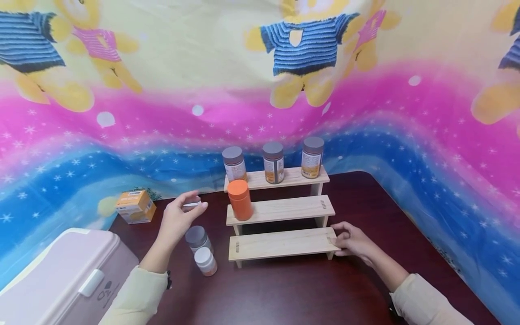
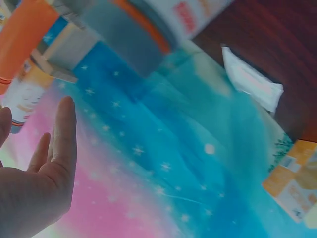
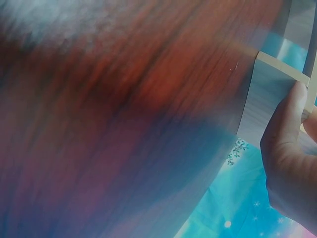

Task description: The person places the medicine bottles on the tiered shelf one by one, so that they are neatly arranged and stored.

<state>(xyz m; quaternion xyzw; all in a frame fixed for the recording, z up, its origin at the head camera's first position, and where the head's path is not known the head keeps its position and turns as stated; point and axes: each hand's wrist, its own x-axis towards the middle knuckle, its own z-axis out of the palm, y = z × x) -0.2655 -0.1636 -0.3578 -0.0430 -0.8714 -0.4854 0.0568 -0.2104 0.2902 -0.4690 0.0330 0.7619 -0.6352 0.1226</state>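
My left hand [image 1: 177,220] is raised left of the stepped wooden rack [image 1: 280,243], thumb and fingers apart, holding nothing. In the left wrist view, its fingers [image 2: 64,131] extend near the rack. My right hand [image 1: 354,242] grips the right end of the rack's lowest step; the right wrist view has the thumb [image 3: 290,111] against the wood [image 3: 270,91]. An orange bottle [image 1: 240,203] stands at the left of the middle step. Three grey-lidded bottles [image 1: 234,166] [image 1: 274,164] [image 1: 312,160] stand on the top step.
Left of the rack stand a grey-lidded bottle [image 1: 198,239] and a small white-lidded bottle [image 1: 206,262]. An orange and white box [image 1: 136,207] is at the back left, and a pale lidded case [image 1: 69,275] at the front left. A white packet [image 2: 253,80] lies on the table. Patterned cloth hangs behind.
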